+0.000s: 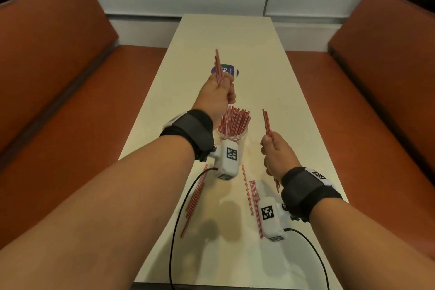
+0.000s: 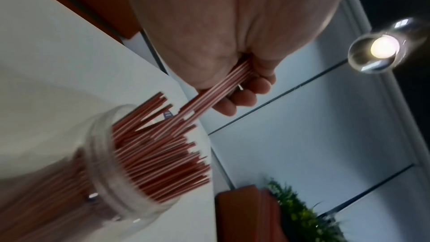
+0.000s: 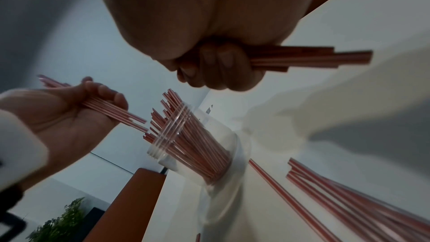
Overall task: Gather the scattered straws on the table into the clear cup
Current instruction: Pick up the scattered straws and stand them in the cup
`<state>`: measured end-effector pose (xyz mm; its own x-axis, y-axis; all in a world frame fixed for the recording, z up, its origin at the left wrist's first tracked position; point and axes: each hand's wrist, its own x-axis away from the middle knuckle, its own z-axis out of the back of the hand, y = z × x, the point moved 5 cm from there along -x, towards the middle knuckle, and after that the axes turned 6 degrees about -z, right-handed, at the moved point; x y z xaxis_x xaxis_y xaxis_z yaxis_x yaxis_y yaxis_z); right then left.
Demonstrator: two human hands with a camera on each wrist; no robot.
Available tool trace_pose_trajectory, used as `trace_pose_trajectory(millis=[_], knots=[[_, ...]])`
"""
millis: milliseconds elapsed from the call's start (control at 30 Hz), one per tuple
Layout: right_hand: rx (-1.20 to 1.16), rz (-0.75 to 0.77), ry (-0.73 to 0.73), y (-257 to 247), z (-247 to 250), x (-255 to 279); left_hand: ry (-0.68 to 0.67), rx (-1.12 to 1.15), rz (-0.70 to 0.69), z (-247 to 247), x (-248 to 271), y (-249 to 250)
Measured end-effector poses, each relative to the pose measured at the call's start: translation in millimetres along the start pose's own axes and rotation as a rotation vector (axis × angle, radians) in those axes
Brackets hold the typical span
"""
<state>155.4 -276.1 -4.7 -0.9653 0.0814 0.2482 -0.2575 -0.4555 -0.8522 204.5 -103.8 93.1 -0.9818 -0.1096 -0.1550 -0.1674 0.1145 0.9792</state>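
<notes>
The clear cup stands mid-table, its mouth crowded with upright straws, and the left hand with its bundle hangs just over the rim at 11 o'clock, so the way in from above is tight. At 4 o'clock from the cup the right hand holds a second bundle upright, apart from the cup, with bare table between them and beyond toward 12 and 1 o'clock. Loose straws lie flat at 7 o'clock and 5 o'clock from the cup, with open tabletop between the two groups, while benches close off both long sides
</notes>
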Motion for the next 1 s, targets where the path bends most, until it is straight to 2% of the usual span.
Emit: trace_pose_trajectory(millis=[200,433,567,633,667,733,800,900,1000], knots=[[0.013,0.023,0.016,5,5,1,-0.091,-0.159,0.049,-9,2,-35],[-0.002,0.013,-0.007,6,6,2,-0.137,-0.275,0.073,-18,-1,-35],[-0.087,-0.025,-0.012,4,11,4,-0.005,-0.324,-0.056,5,-4,-11],[-0.187,-0.053,-0.017,-3,16,4,0.036,-0.401,-0.002,29,4,-21],[-0.232,-0.06,-0.022,-9,17,4,-0.006,-0.487,0.077,37,10,-32],[-0.328,-0.047,-0.055,-32,14,1,-0.19,-0.697,0.216,41,24,-55],[-0.445,0.018,-0.14,-64,3,-4,-0.314,-0.75,0.197,34,30,-64],[-0.628,0.122,-0.253,-110,-15,-14,-0.354,-0.705,0.15,27,26,-62],[-0.714,0.142,-0.29,-121,-32,-26,-0.407,-0.722,0.157,29,23,-65]])
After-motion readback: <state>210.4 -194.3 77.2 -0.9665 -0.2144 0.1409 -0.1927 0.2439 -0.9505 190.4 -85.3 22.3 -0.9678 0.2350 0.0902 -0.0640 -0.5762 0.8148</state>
